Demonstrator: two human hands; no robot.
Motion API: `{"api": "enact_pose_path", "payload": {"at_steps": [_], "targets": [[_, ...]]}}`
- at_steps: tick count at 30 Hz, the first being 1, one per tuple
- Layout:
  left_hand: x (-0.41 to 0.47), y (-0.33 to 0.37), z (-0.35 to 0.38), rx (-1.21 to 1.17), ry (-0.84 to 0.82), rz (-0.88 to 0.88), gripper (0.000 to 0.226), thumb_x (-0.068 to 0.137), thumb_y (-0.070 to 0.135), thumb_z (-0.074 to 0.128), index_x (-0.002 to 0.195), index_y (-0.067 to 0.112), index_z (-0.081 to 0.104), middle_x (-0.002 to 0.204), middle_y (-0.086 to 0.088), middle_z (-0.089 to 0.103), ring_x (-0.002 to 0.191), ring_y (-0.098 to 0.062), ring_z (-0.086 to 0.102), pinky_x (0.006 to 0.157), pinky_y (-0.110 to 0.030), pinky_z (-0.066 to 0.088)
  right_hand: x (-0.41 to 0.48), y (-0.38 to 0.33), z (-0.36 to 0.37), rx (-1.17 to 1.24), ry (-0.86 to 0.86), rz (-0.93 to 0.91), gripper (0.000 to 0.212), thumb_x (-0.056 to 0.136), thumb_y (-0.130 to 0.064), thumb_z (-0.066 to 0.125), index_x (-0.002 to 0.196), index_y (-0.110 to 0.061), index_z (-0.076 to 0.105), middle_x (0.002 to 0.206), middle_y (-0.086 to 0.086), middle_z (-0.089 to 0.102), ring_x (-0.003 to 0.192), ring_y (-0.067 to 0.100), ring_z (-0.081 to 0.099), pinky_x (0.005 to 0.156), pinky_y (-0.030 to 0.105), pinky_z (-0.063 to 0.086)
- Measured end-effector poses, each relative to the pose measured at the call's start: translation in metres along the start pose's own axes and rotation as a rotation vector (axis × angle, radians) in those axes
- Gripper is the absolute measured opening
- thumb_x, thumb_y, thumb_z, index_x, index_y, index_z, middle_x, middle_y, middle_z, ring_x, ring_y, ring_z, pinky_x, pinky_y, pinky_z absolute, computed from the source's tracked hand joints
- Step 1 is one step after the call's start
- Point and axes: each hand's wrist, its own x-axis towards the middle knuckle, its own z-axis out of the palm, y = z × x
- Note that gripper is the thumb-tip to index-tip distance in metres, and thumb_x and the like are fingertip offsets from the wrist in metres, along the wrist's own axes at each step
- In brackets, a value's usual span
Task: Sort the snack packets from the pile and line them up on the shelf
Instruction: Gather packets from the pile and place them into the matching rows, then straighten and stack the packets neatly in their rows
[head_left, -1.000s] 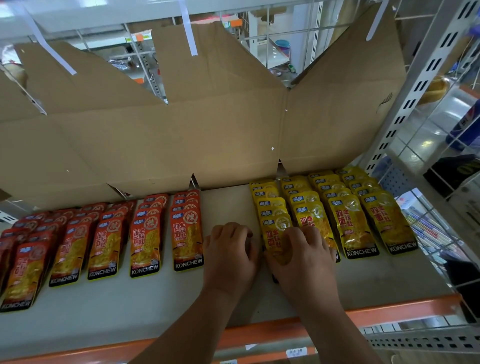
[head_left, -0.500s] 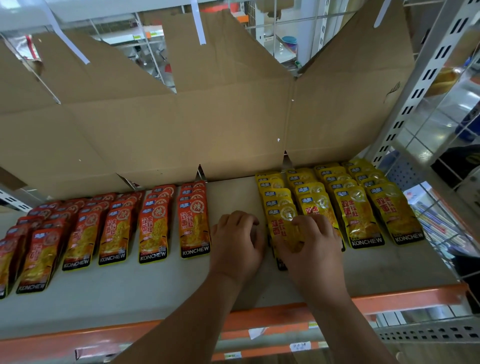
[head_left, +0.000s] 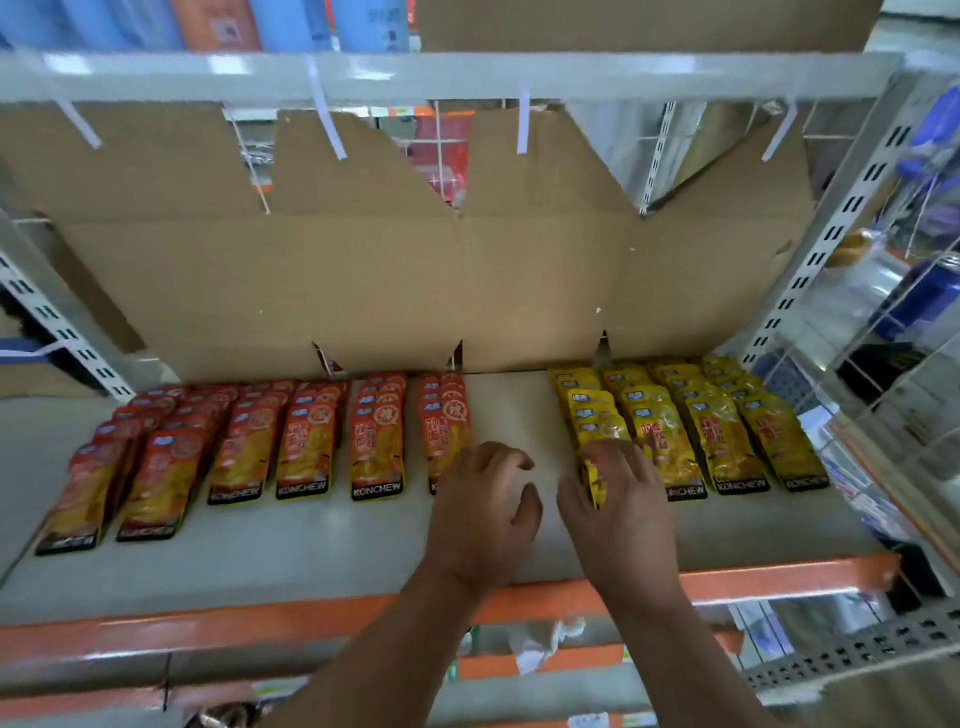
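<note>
Yellow packets (head_left: 722, 441) lie in four rows at centre right of the frame, on the grey shelf (head_left: 311, 545). Each row is shingled, one pack overlapping the next. Long axis of every pack runs from the front edge back toward the cardboard (head_left: 363, 291). The dark KONCHEW band points to the lower edge of the frame and the blue-tagged top points up-frame.

Red packets (head_left: 306, 447) take up centre left in several rows. They have the same orientation and the same overlap. The outer rows lean toward the lower left corner of the frame. A bare strip of shelf separates the two colours.

My right hand (head_left: 621, 514) is at the near end of the leftmost yellow row. Its fingers are spread over the front yellow packet (head_left: 595, 478), with the thumb at that pack's left edge, so the pack is pinched. The pack looks tipped up on its left side, long axis still front to back. Its lower end is hidden under my palm.

My left hand (head_left: 485, 514) sits over the bare strip. Its fingers are loosely curled and I see nothing held in them. It covers the lower right corner of the nearest red pack; I cannot tell whether it touches it. Both hands are blurred.

An orange beam (head_left: 260, 618) runs along the shelf front, below both wrists. A white slotted upright (head_left: 831, 223) stands at the right.
</note>
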Motion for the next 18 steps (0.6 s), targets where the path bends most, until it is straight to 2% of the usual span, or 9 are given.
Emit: {"api": "enact_pose_path", "payload": {"at_steps": [3,6,8,10,13,16,18], "targets": [[-0.013,-0.019,-0.047,0.034,0.045,-0.06,0.03,0.084,0.036,0.061,0.108,0.019,0.069,0.106,0.004,0.066,0.097,-0.016,0.059,0.083,-0.037,0.05,-0.009,-0.047,0.009,0.059,-0.032,-0.045,0.033,0.083,-0.028,0.07,0.113,-0.013,0.066,0.115,0.002,0.063,0.107,0.024,0.059,0.092,0.039,0.051],[-0.024,-0.044,-0.104,0.102,0.101,-0.107,0.037,0.086,0.043,0.06,0.113,0.02,0.07,0.107,0.002,0.067,0.098,-0.021,0.06,0.084,-0.041,0.051,-0.017,-0.098,0.028,0.099,-0.073,-0.094,0.04,0.083,-0.029,0.071,0.12,-0.014,0.065,0.125,0.003,0.063,0.119,0.022,0.057,0.1,0.039,0.05],[-0.035,-0.065,-0.149,0.161,0.149,-0.125,0.045,0.086,0.048,0.059,0.12,0.02,0.068,0.116,0.001,0.066,0.106,-0.021,0.059,0.09,-0.036,0.049,-0.022,-0.138,0.044,0.125,-0.111,-0.127,0.048,0.084,-0.034,0.067,0.126,-0.013,0.063,0.13,0.006,0.062,0.124,0.024,0.056,0.104,0.043,0.049],[-0.05,-0.088,-0.197,0.207,0.189,-0.176,0.055,0.086,0.055,0.057,0.13,0.022,0.065,0.126,0.001,0.063,0.118,-0.019,0.055,0.096,-0.036,0.043,-0.03,-0.183,0.065,0.146,-0.168,-0.175,0.058,0.084,-0.042,0.062,0.133,-0.012,0.061,0.137,0.008,0.059,0.13,0.023,0.051,0.112,0.039,0.041],[-0.083,-0.125,-0.269,0.247,0.246,-0.282,0.069,0.084,0.062,0.055,0.141,0.024,0.057,0.136,0.001,0.058,0.126,-0.022,0.052,0.102,-0.042,0.045,-0.044,-0.252,0.097,0.182,-0.307,-0.222,0.071,0.083,-0.052,0.061,0.144,-0.015,0.054,0.148,0.006,0.051,0.14,0.02,0.042,0.118,0.035,0.032],[-0.126,-0.163,-0.339,0.35,0.272,-0.376,0.067,0.085,0.064,0.052,0.14,0.027,0.056,0.134,0.002,0.058,0.125,-0.025,0.052,0.099,-0.045,0.045,-0.064,-0.321,0.132,0.242,-0.417,-0.305,0.08,0.083,-0.058,0.059,0.151,-0.018,0.046,0.156,0.004,0.041,0.147,0.017,0.033,0.121,0.033,0.027],[-0.159,-0.187,-0.386,0.417,0.281,-0.491,0.072,0.085,0.07,0.046,0.145,0.029,0.052,0.142,0.0,0.054,0.132,-0.027,0.048,0.105,-0.049,0.043,-0.079,-0.368,0.152,0.272,-0.511,-0.356,0.083,0.085,-0.061,0.056,0.156,-0.023,0.037,0.161,-0.002,0.03,0.151,0.012,0.022,0.121,0.029,0.02]]}}
